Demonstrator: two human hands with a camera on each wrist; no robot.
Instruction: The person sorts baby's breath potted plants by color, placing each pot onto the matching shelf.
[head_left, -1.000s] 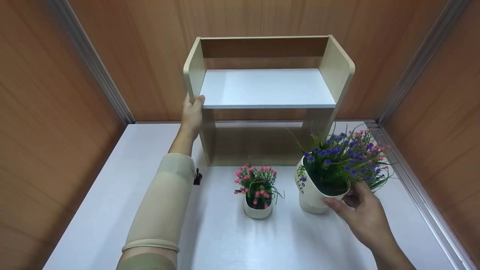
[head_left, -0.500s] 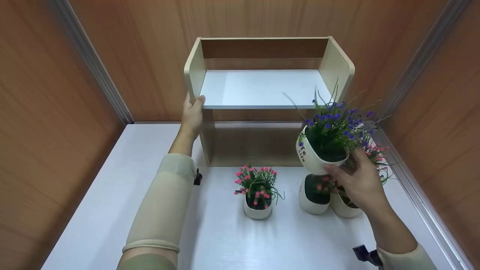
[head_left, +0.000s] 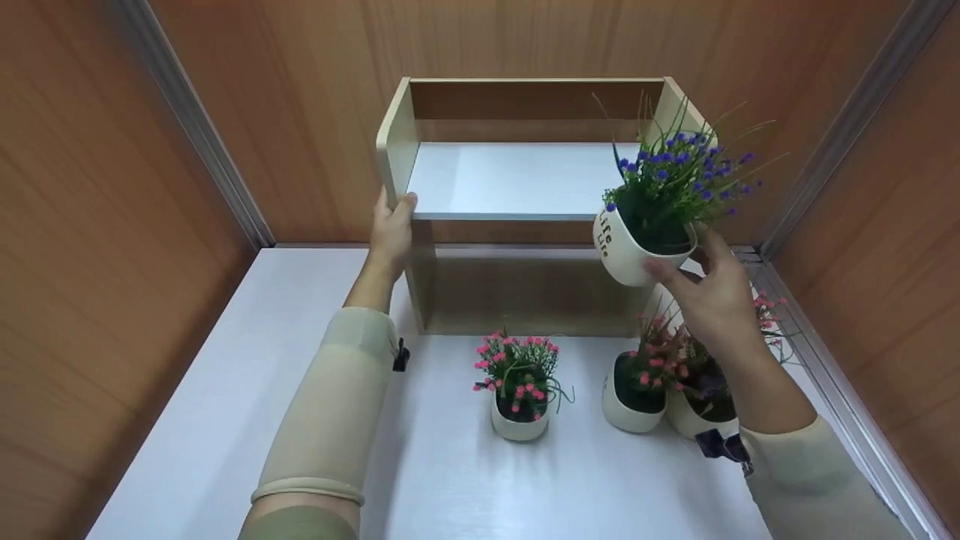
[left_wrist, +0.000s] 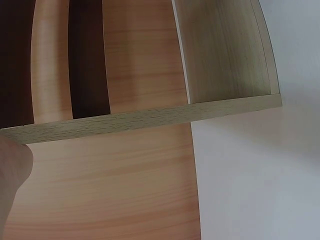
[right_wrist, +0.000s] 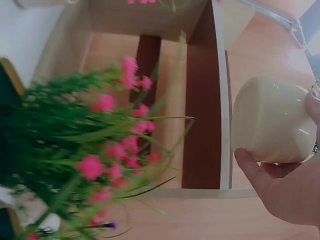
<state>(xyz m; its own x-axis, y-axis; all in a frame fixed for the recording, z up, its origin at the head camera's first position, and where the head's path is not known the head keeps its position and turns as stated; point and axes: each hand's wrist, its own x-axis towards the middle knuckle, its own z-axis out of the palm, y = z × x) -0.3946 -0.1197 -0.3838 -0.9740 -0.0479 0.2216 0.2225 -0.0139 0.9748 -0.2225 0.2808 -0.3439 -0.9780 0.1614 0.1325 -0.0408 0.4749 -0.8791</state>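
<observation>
My right hand (head_left: 716, 300) grips the rim of a white flowerpot (head_left: 626, 251) with blue-purple flowers and dark "Life" lettering. It is raised in front of the shelf's right end, tilted a little. In the right wrist view the pot's smooth base (right_wrist: 265, 120) shows, with the thumb and fingers of that hand (right_wrist: 290, 195) around it. My left hand (head_left: 391, 236) holds the left side panel of a small two-tier shelf (head_left: 517, 180), its thumb over the front edge at the upper board. The left wrist view shows part of that hand (left_wrist: 12, 167) at the panel edge (left_wrist: 140, 120).
A small white pot of pink flowers (head_left: 520, 427) stands on the white table (head_left: 450, 480) before the shelf. More white pots, including one with pink flowers (head_left: 630, 412), stand at the right under my forearm. Wood-grain walls (head_left: 300, 135) enclose the table.
My right hand has lifted the blue-flowered pot up from among the right-hand pots to the upper board's height, uncovering the pots beneath. The left hand keeps its hold on the shelf.
</observation>
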